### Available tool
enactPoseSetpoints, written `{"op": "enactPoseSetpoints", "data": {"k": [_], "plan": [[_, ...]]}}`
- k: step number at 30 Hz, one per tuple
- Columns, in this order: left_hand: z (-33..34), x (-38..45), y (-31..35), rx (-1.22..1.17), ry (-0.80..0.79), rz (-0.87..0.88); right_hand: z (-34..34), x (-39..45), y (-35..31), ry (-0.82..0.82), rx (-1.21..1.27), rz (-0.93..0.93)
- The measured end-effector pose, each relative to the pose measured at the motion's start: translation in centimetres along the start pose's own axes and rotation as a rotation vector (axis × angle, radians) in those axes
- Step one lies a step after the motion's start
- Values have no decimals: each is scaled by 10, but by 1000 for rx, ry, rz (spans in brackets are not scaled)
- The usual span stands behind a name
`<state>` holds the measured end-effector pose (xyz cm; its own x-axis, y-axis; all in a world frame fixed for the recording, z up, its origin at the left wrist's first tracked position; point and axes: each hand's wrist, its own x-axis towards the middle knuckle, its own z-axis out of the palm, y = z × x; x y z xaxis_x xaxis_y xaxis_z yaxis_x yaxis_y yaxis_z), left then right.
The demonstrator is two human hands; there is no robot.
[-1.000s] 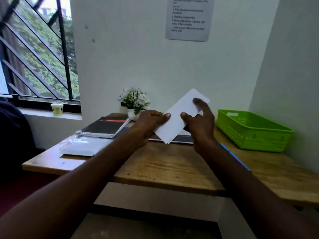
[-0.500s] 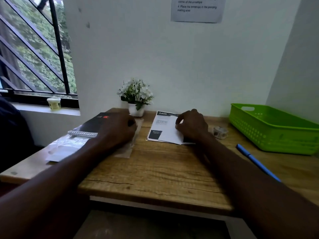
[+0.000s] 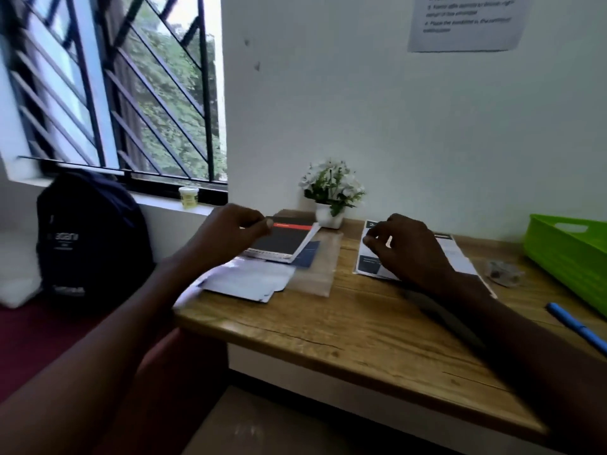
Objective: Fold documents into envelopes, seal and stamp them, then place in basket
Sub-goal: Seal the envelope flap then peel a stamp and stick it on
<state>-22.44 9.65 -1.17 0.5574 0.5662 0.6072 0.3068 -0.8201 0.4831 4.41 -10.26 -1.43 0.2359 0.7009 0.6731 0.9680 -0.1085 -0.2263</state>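
Head view: the left hand (image 3: 230,229) hovers with fingers curled, its grip empty, over the notebook (image 3: 285,239). The right hand (image 3: 410,251) rests on the printed document (image 3: 455,254) lying on the surface (image 3: 345,326), fingers bent; whether they pinch it is unclear. The green basket (image 3: 568,257) sits far right.

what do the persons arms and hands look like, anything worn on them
Both forearms are bare, with no sleeve in view. The left hand and right hand show no glove, ring, watch or bracelet that I can make out; the picture is somewhat blurred.
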Motion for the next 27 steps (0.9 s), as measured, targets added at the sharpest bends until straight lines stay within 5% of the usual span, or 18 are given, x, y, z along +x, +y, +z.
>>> {"op": "enactPoseSetpoints", "data": {"k": [5,11,16,27], "plan": [[-9,-19,-33,-123,93,-100,10,0,-54,-96,185,-213],[-4,-20,-30,-3,-6,-9,27,-6,-124,-276,380,-328],[-10,-25,-26,-12,8,6,57,-12,-163,-433,208,-279],[-23,-30,-19,-211,277,-29,33,-19,-195,-208,439,-246]]}}
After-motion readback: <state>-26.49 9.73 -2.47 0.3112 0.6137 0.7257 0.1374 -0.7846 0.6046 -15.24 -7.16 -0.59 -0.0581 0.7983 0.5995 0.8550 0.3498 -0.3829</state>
